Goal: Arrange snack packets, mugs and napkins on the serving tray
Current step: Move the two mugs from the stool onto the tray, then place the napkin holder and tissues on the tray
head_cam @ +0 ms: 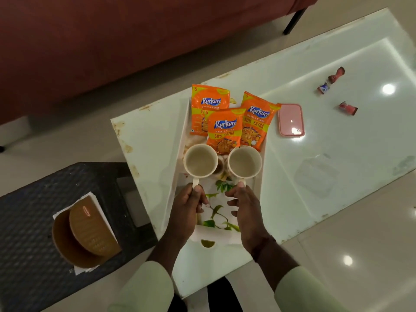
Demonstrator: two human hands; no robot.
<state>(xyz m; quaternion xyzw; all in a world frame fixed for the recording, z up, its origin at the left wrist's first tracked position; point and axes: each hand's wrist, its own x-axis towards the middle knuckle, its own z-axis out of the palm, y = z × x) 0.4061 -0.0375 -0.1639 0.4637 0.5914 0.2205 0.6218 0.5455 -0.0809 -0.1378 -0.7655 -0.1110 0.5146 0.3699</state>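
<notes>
A white serving tray (180, 140) with a leaf print lies on the glass table. Three orange Kurkure snack packets sit at its far end: left packet (208, 97), middle packet (225, 129), right packet (258, 118). Two cream mugs stand side by side in the tray's middle. My left hand (188, 209) pinches the handle of the left mug (200, 162). My right hand (245, 208) holds the handle of the right mug (245, 162). Both mugs look empty and upright. White napkins (99, 206) lie under a brown holder on the stool at left.
A white glass table (326, 136) carries a pink lidded box (291, 120), small red wrappers (347, 108) and a clear plastic container (316, 176). A dark woven stool (33, 199) stands left with a brown napkin holder (87, 235). A maroon sofa (112, 37) is behind.
</notes>
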